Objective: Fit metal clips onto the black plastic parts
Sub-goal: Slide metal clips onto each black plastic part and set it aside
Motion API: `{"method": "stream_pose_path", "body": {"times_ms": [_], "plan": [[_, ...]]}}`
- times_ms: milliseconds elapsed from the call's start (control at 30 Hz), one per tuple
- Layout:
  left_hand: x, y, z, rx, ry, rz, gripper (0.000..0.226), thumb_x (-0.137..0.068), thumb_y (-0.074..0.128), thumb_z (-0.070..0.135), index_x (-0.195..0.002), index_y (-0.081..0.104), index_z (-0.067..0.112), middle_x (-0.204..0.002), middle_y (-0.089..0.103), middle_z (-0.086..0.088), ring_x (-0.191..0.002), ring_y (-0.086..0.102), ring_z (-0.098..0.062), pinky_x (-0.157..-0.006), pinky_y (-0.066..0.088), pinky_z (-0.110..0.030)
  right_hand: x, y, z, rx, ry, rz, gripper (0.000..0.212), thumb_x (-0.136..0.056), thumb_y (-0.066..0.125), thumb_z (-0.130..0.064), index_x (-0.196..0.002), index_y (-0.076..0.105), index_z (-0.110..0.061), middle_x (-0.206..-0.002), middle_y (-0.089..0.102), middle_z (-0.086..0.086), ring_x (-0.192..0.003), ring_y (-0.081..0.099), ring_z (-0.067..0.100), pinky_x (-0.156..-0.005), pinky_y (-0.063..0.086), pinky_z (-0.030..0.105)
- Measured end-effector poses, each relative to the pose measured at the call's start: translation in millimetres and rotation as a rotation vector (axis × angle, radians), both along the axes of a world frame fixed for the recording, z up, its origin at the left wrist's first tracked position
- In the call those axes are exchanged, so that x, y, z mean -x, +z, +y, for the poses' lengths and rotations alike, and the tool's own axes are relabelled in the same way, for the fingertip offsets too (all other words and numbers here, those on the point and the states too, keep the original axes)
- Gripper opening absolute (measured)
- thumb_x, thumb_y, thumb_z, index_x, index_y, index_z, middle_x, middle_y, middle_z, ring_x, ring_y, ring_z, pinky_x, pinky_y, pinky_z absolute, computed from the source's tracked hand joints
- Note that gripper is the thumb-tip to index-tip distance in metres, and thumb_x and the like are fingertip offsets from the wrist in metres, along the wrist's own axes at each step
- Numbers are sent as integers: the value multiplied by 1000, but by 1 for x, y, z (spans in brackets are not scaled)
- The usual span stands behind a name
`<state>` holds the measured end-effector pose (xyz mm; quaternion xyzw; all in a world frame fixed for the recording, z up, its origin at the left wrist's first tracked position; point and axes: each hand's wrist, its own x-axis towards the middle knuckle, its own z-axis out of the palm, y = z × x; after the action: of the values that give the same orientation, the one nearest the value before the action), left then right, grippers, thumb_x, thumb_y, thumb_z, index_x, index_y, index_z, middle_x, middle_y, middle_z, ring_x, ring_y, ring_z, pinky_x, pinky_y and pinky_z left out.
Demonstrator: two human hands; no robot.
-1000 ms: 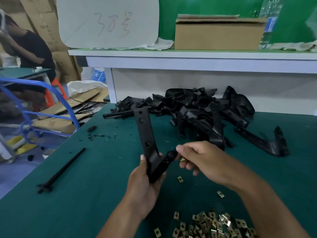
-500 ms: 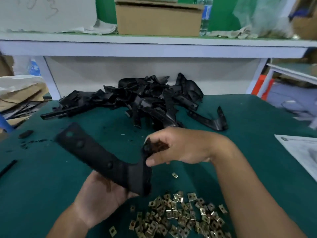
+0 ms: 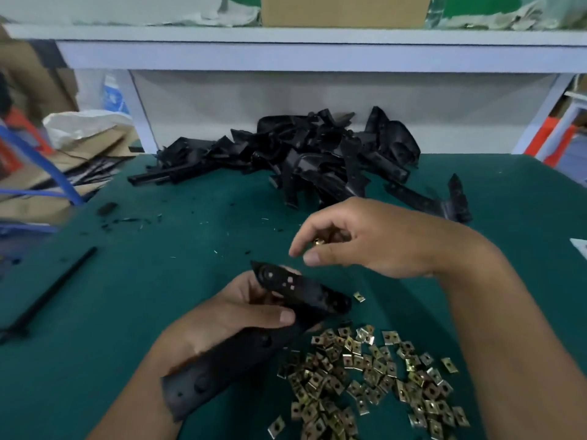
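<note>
- A small factory assembly bench: green mat table under a white shelf.
- Bulk stock: pile of black parts, heap of clips.
- Cardboard and a box around.

The small brass-coloured metal clip is mostly hidden inside the curled fingers of the right hand. The left hand covers the middle of the long black plastic bracket, itself blurred. The scattered heap of brass-coloured square clips runs off the bottom edge.

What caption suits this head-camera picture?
Left hand grips a black plastic part; right hand holds a clip above it.
</note>
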<state>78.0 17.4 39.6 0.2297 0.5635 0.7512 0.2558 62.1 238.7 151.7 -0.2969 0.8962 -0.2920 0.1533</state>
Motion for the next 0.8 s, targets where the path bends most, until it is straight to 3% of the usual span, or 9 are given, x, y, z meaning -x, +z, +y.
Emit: {"method": "stream_pose_path", "body": {"times_ms": [67, 167, 267, 367, 467, 567, 667, 800], "plan": [[-2, 7, -4, 67, 118, 93, 24, -75, 83, 13, -98, 76, 12, -100, 73, -19, -97, 67, -34, -87, 54, -32, 0, 2, 3, 44, -45, 2, 24, -98, 62, -41, -122, 67, -43, -82, 58, -43, -80, 57, -16, -69, 42, 7], [1, 22, -10, 53, 307, 196, 17, -84, 80, 16, -100, 77, 13, -98, 77, -6, -91, 71, -21, -78, 55, -23, -2, 7, 6, 161, -103, 26, 31, -103, 54, -36, -131, 61, -46, -99, 66, -31, -94, 63, -10, -77, 49, 10], [5, 40, -12, 113, 361, 362, 7, -86, 74, 16, -83, 70, 21, -73, 60, 8, -66, 55, -5, -62, 43, -13, -2, 9, 4, 301, -120, 98, 33, -103, 54, -29, -131, 62, -43, -105, 69, -19, -104, 65, -3, -87, 50, 14], [9, 52, -6, 92, 386, 403, 5, -87, 73, 19, -86, 69, 17, -70, 55, 3, -66, 54, -10, -63, 44, -19, -2, 9, 0, 448, -120, 134, 28, -100, 58, -28, -122, 67, -43, -104, 69, -14, -105, 67, 0, -90, 48, 12], [11, 47, 1, 75, 476, 408, 27, -81, 79, 28, -89, 66, 5, -74, 54, -18, -70, 55, -23, -63, 46, -32, -2, 10, 0, 517, -133, 174, 24, -96, 65, -27, -114, 68, -43, -104, 72, -12, -100, 69, 5, -88, 51, 15], [11, 46, 7, 174, 547, 429, 20, -77, 79, 33, -78, 68, 17, -68, 61, -1, -65, 58, -15, -60, 45, -24, -3, 12, -1, 524, -138, 175, 22, -91, 71, -30, -109, 63, -39, -101, 75, -9, -95, 71, 12, -90, 56, 33], [9, 42, 12, 212, 595, 442, 13, -75, 76, 36, -83, 74, 26, -74, 70, 6, -69, 64, -9, -62, 48, -18, -5, 13, -3, 505, -141, 189, 16, -89, 70, -39, -104, 64, -37, -100, 75, -9, -96, 71, 12, -93, 54, 42], [0, 30, 22, 182, 644, 463, 18, -90, 68, 48, -105, 74, 38, -93, 76, 5, -85, 70, -18, -70, 55, -29, -9, 17, -3, 526, -135, 227, 16, -96, 63, -34, -110, 70, -40, -105, 72, -16, -103, 68, 4, -89, 53, 23]]}}
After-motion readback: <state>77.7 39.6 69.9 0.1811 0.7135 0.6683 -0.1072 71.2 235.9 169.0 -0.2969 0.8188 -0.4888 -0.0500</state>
